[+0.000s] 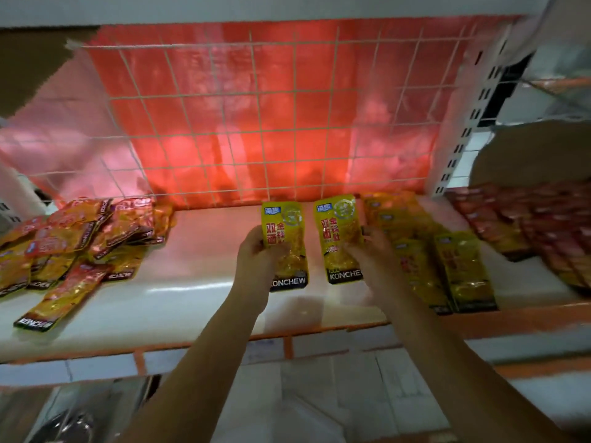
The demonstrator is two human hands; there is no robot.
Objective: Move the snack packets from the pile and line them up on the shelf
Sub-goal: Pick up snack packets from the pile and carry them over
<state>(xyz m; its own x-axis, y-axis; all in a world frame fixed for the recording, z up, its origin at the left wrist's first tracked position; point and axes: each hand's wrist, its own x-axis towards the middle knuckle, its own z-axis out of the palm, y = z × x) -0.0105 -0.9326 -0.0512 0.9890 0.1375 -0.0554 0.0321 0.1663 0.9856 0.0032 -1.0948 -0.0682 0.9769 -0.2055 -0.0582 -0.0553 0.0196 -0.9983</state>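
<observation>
Two yellow packets are up in my head view: my left hand (259,251) grips one packet (284,244), my right hand (371,254) pinches the other (339,238). The pile (73,241) lies at nine o'clock, the lined-up row (428,251) at three, on the white shelf (192,298).

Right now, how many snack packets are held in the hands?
2: one yellow packet in the left hand, one yellow packet in the right hand, both above the shelf. A second one stacked behind either would be hidden.

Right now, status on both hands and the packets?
Left hand grips one yellow packet; right hand grips another packet. Both over the shelf, beside the lined-up row. Pile remains left. Nothing in the way.
</observation>
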